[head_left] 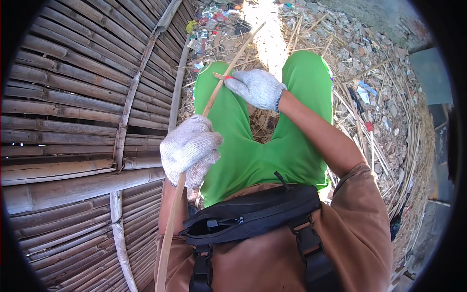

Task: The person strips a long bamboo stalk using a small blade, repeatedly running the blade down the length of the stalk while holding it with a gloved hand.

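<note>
My left hand, in a whitish knit glove, is closed round a long, narrow bamboo strip. The strip runs from beside my body, through that fist, up past my left knee. Over my left thigh, my right hand, also gloved, is closed on a small knife-like tool. Its short brownish flat end lies across the strip, with a bit of red next to the glove. The rest of the tool is hidden by my fingers, so its exact kind is unclear.
A bamboo slat wall stands close on my left. I sit in green trousers with a black waist bag across my lap. Loose bamboo shavings and litter cover the ground ahead and to the right.
</note>
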Action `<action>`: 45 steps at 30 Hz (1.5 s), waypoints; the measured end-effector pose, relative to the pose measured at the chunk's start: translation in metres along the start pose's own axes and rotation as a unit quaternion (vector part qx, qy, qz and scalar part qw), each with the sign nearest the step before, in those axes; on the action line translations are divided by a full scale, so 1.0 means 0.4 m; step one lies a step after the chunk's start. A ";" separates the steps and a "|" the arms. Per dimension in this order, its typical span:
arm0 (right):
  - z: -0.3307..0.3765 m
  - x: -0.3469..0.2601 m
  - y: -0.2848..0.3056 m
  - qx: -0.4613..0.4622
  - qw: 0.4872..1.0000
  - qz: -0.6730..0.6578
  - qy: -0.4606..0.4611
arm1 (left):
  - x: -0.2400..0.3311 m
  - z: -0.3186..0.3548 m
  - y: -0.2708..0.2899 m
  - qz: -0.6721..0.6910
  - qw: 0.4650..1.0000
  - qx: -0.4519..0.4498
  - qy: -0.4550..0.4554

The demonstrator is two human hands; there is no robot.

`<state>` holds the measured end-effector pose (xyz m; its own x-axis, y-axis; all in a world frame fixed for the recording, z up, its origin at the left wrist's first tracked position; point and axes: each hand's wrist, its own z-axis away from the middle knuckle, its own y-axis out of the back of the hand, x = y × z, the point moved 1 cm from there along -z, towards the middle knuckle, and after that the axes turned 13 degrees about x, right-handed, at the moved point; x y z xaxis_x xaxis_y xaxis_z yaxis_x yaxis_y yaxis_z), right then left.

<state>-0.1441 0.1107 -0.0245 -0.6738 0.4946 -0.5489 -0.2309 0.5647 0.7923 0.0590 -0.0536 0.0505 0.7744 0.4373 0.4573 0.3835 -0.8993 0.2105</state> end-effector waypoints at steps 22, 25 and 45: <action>-0.008 0.040 -0.021 -0.025 0.998 -0.022 -0.057 | 0.062 0.035 0.027 -0.090 0.993 -0.080 0.023; 0.004 0.029 -0.027 -0.021 0.999 -0.026 -0.034 | 0.064 0.038 0.031 -0.096 0.992 -0.072 0.024; 0.012 0.016 -0.019 -0.025 0.998 -0.044 -0.037 | 0.052 0.050 0.047 -0.108 0.992 -0.058 0.024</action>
<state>-0.1433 0.1127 -0.0353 -0.5967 0.4925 -0.6336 -0.3235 0.5749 0.7516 0.0926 -0.0612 0.0466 0.6545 0.6209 0.4315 0.4749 -0.7816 0.4044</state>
